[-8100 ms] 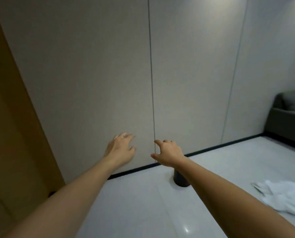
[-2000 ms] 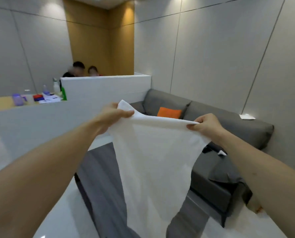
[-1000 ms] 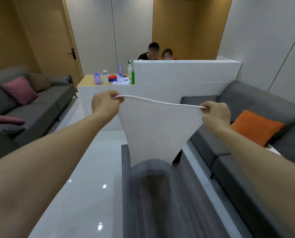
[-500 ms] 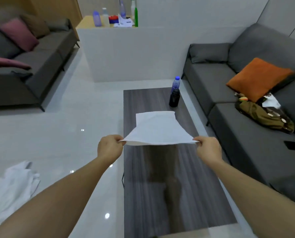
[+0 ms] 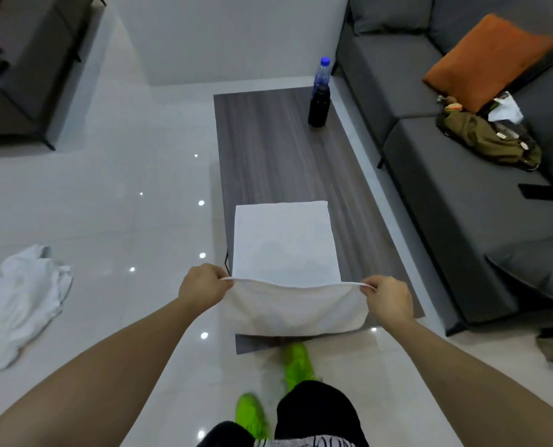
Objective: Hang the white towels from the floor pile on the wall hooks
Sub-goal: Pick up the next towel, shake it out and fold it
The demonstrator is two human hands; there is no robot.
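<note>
Head view: you face the long dark wood-grain coffee table (image 5: 278, 150), centre frame.
Towel: the white rectangular cloth towel (image 5: 285, 243) lies half on it, long axis running away from you.
Hands: your left hand (image 5: 204, 285) and right hand (image 5: 388, 298) each pinch a near corner, equally close.

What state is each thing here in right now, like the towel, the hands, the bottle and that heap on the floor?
White towel: far part flat on the coffee table, near edge lifted.
Left hand: grip shut on the towel's left corner.
Right hand: grip shut on the right corner.
Towel pile: crumpled on the floor, untouched.
Bottle: upright, capped.
Orange cushion: leaning on the sofa.
</note>
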